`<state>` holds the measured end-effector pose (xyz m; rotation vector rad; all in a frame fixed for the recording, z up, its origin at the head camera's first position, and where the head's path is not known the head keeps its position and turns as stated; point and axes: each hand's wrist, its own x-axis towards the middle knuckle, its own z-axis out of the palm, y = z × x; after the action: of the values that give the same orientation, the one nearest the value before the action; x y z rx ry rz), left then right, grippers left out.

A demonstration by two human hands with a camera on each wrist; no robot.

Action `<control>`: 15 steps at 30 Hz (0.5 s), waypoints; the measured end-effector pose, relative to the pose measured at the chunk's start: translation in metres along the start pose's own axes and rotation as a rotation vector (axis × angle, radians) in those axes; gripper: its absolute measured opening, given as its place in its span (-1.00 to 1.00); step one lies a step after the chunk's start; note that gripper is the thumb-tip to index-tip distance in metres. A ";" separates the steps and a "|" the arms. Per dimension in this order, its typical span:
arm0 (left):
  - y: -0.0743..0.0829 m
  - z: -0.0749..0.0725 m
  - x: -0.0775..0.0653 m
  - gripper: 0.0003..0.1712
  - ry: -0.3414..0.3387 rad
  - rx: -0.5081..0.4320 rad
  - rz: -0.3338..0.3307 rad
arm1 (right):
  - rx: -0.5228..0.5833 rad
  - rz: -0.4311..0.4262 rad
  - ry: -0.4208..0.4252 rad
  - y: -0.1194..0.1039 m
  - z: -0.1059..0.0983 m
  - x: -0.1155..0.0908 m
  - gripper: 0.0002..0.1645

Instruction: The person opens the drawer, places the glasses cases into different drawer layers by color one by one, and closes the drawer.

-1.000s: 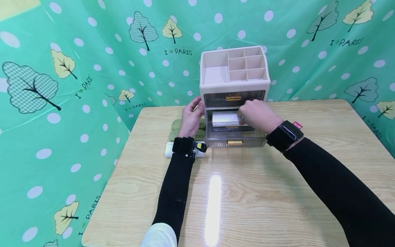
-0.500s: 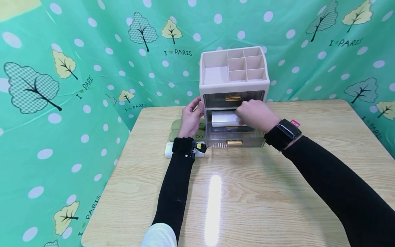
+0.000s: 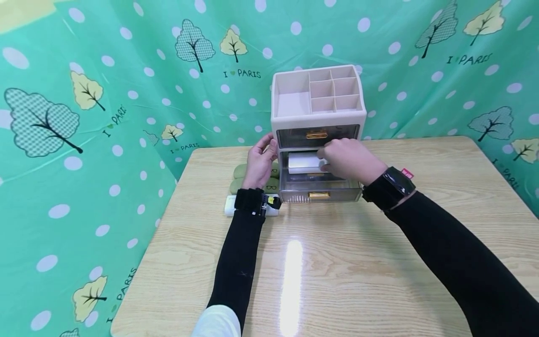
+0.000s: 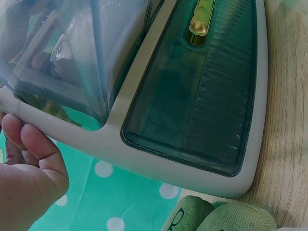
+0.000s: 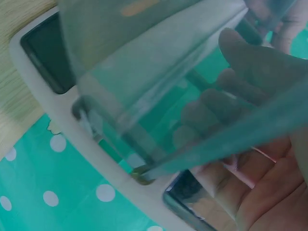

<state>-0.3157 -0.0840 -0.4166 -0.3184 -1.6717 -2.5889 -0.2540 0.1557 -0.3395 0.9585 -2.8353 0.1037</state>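
Note:
A white desk organizer (image 3: 316, 120) has its see-through middle drawer (image 3: 290, 195) pulled out. In that drawer lies a white, block-shaped pack (image 3: 301, 161); its wrapping looks crinkled in the left wrist view. My right hand (image 3: 349, 159) reaches into the drawer at the pack's right end. Through the clear wall, the right wrist view shows the thumb tip close to the pack (image 5: 178, 33) and the other fingers loosely bent, apart from it. My left hand (image 3: 258, 164) rests its fingertips (image 4: 41, 142) against the organizer's left side edge.
Two green glasses cases (image 3: 252, 186) lie left of the organizer, with a white, long object (image 3: 230, 206) in front of them, partly behind my left wrist. The top and bottom drawers are closed. A green dotted curtain (image 3: 227, 107) hangs right behind the wooden table (image 3: 358, 262).
My right hand has shifted slightly left over the pack, and one fingertip now shows below it. The left hand stays at the organizer's side.

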 end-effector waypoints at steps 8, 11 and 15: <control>0.001 0.000 -0.001 -0.48 0.005 -0.007 0.004 | -0.009 -0.030 0.024 -0.011 -0.015 -0.004 -0.65; 0.001 0.000 -0.001 -0.50 0.002 -0.004 0.002 | -0.003 -0.037 0.044 -0.015 -0.020 -0.008 -0.66; 0.001 -0.001 -0.002 -0.51 -0.006 0.006 0.002 | 0.012 -0.039 0.095 -0.019 -0.029 -0.012 -0.70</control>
<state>-0.3139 -0.0850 -0.4166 -0.3278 -1.6804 -2.5835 -0.2297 0.1516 -0.3129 0.9840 -2.7315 0.1569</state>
